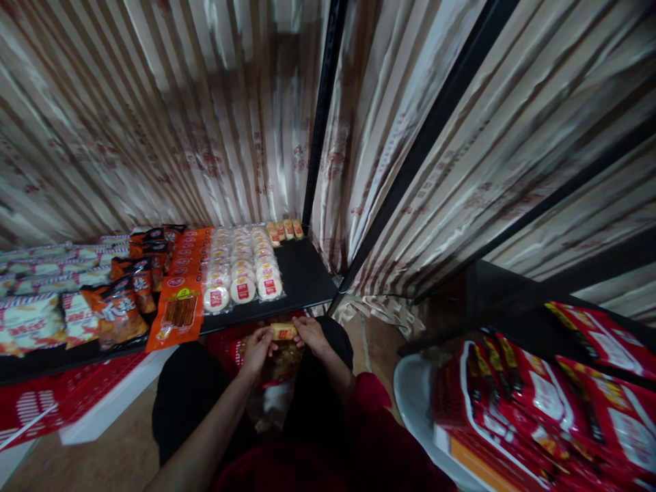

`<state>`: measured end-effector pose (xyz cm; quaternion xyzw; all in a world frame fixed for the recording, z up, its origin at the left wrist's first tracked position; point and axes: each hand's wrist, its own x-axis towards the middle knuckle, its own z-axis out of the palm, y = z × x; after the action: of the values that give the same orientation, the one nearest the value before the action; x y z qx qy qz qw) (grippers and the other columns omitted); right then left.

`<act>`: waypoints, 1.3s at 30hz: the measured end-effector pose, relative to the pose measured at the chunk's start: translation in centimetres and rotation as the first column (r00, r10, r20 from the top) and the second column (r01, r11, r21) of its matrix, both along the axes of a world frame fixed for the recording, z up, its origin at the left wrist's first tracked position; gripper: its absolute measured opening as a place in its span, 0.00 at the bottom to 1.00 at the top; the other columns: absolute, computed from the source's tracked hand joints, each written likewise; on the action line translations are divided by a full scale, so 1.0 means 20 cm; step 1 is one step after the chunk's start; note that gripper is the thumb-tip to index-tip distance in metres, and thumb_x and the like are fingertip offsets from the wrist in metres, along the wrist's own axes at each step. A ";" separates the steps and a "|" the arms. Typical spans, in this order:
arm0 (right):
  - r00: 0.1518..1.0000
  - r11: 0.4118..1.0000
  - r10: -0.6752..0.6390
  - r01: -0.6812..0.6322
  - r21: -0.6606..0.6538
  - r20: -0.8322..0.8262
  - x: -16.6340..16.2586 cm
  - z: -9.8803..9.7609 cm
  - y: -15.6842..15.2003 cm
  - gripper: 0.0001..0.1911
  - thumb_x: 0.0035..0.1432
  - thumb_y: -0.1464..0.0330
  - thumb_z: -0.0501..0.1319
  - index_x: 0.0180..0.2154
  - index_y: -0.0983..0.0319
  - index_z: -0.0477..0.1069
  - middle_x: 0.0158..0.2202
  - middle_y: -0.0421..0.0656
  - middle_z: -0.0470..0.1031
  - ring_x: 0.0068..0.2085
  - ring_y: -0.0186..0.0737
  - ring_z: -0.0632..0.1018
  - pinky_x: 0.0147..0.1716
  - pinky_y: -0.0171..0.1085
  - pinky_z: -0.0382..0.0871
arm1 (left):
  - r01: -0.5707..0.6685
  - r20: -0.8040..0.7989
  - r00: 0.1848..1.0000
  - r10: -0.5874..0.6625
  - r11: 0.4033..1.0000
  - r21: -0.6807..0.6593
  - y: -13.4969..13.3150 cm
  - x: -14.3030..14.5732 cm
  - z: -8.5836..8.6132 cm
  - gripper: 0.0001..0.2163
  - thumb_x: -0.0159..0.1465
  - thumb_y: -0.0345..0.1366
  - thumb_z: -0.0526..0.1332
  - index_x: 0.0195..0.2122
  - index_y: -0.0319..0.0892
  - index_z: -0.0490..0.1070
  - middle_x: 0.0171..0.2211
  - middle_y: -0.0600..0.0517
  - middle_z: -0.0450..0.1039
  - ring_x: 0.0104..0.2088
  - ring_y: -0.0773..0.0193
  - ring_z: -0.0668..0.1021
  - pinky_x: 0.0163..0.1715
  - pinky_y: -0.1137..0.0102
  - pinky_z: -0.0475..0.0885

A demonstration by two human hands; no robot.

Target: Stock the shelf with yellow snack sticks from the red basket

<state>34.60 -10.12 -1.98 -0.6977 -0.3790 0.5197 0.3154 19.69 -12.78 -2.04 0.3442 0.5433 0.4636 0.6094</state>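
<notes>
Both hands hold a small yellow snack packet [283, 332] with a red label, stretched level between them above my lap. My left hand [257, 348] pinches its left end, and my right hand [310, 335] grips the right end. Just beyond them is the black shelf [307, 273]. At its back corner stand several similar yellow snack packets [290, 229] in a short row. Left of the bare shelf part lie rows of round white wrapped cakes [242, 287]. Below my hands, a red basket [233, 348] holds more packets, partly hidden by my hands and legs.
Orange flat packets [179, 301], brown-orange bags [115, 311] and white-red bags [31, 321] fill the shelf's left. A black shelf post [322, 116] rises at the corner before striped curtains [246, 102]. Red snack bags [543, 396] are piled right, by a pale stool [410, 396].
</notes>
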 end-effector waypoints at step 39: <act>0.974 0.937 -0.059 -0.022 0.348 0.220 0.25 0.21 0.34 0.21 0.58 0.57 0.50 0.49 0.57 0.68 0.39 0.42 0.75 0.33 0.35 0.76 0.29 0.32 0.70 | -0.067 0.064 0.996 0.068 0.998 -0.011 0.32 0.44 0.15 0.10 0.53 0.32 0.61 0.37 0.38 0.67 0.23 0.55 0.72 0.21 0.71 0.74 0.23 0.76 0.67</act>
<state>39.50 -3.41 2.30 -0.6892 -0.4918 0.3585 0.3932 28.58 -6.38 0.96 0.3078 0.5368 0.4923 0.6121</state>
